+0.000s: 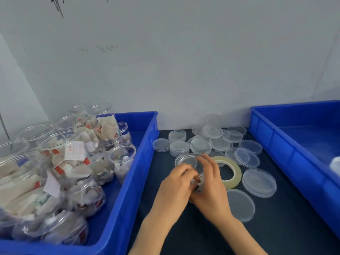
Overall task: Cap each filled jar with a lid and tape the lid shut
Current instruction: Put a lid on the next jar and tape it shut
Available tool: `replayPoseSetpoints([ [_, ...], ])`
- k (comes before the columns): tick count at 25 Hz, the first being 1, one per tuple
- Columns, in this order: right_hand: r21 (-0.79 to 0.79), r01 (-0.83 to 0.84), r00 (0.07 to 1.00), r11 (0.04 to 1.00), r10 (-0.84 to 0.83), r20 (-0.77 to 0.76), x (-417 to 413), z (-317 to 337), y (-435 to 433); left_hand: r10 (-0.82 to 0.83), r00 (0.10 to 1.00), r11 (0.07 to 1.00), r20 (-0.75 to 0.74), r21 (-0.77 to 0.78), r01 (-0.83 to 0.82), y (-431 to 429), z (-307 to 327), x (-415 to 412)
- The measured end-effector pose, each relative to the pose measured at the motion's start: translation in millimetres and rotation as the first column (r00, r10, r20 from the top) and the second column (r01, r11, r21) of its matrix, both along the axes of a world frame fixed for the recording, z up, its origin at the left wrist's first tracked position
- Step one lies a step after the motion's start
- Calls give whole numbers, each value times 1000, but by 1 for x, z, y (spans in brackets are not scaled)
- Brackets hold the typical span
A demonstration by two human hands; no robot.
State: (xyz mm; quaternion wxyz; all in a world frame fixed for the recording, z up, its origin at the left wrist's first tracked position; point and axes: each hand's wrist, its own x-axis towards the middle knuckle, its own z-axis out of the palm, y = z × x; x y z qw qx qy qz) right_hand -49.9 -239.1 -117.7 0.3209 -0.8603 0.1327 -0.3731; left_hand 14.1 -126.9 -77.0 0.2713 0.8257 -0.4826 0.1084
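Both hands are together in the middle of the dark work surface [287,229], wrapped round a small jar [198,183] from either side. The left hand [175,186] has its fingers curled over the near-left side. The right hand [211,183] grips the other side, fingers reaching up toward the clear lid [186,161] at the jar's far end. The jar is mostly buried under fingers and a bit blurry, so I can't tell if that lid is fully seated or just resting there.

The tape roll [237,173] lies flat just right of the right hand, partly tucked behind it. Loose lids [212,131] are scattered and stacked across the far part of the surface. Three bigger ones [259,182] sit to the right of the tape and nearer than it.

On the left there's a blue bin [145,144] crammed with filled jars [64,153], open-topped as far as I can see and stuffed with pale packets with red labels. Another blue bin [287,144] sits on the right with something white [334,165] at the frame edge.
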Motion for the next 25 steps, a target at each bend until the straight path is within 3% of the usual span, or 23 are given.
replayPoseSetpoints([
  [3, 59, -202, 970, 978, 208, -128, -18, -10, -23, -68, 997, 993, 25, -97, 70, -3, -18, 9],
  [5, -55, -185, 913, 981, 151, -380, -40, -16, -50, -100, 994, 981, -40, -169, 92, -2, -29, 15],
  [6, -138, -144, 869, 980, 59, -492, -54, -21, -63, -114, 978, 975, -173, -207, 77, -1, -34, 16],
  [8, -247, -101, 800, 964, -69, -596, -77, -28, -80, -148, 863, 967, -483, -252, 24, -5, -46, 16],
  [11, -362, -112, 788, 925, -139, -599, -89, -33, -76, -140, 765, 972, -629, -235, -16, -16, -61, 18],
  [13, -419, -84, 853, 904, -152, -499, -89, -31, -73, -120, 757, 970, -642, -238, -47, -23, -65, 21],
  [16, -179, 19, 981, 984, -53, -188, -74, -1, -70, -111, 755, 969, -646, -239, -61, -26, -68, 24],
  [18, -141, -30, 997, 990, 21, -68, -46, 25, -63, -114, 741, 971, -662, -231, -57, -27, -68, 24],
  [22, -305, -231, 941, 924, 133, -311, 7, 61, -46, -132, 738, 981, -661, -196, 0, -28, -65, 23],
  [25, -306, -364, 880, 880, 217, -423, 18, 64, -51, -139, 724, 979, -675, -203, -2, -27, -67, 26],
])
